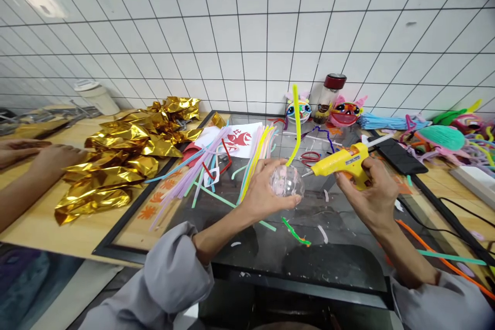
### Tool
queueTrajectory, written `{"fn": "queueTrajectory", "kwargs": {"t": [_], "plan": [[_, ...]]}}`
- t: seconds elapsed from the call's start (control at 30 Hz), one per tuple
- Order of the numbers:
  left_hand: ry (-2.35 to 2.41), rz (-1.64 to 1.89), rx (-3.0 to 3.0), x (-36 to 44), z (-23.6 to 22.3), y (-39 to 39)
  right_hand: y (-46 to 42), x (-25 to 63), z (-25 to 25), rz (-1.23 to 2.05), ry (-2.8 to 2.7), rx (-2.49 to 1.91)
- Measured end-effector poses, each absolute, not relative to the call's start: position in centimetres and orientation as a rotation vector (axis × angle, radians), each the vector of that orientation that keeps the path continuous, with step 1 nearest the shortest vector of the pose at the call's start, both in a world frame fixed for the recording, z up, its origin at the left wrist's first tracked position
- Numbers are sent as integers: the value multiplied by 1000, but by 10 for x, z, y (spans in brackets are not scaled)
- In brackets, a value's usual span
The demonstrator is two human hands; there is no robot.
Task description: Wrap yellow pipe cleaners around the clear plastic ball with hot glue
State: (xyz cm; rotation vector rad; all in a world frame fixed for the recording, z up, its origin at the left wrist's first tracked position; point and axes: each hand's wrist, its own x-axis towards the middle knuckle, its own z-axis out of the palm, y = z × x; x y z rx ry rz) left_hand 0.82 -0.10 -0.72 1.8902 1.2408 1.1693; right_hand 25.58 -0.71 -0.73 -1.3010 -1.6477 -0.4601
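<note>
My left hand (263,191) is wrapped round a clear plastic ball (288,185) with pink bits on it. From the ball's top rises a bent yellow pipe cleaner (297,124); how it is fixed there is hidden. In my right hand (371,196) is a yellow glue gun (340,161), its nozzle pointing left, close to the ball's upper right side. Whether the nozzle touches the ball I cannot tell. Below the ball, a short green pipe cleaner (296,232) lies on the dark glass tabletop (266,252).
Bundled pastel pipe cleaners (185,175) and crumpled gold foil (127,149) lie left, near a co-worker's hands (50,157). Behind are red scissors (310,158), a jar (328,98) and decorated balls (345,112). A black phone (400,154) and a cable (425,226) lie right.
</note>
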Motion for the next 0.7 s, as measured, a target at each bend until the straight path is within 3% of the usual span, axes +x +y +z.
{"fn": "queueTrajectory", "kwargs": {"t": [0.7], "plan": [[1188, 1036, 1981, 8, -4, -13, -14, 243, -2, -724, -1713, -1173]]}}
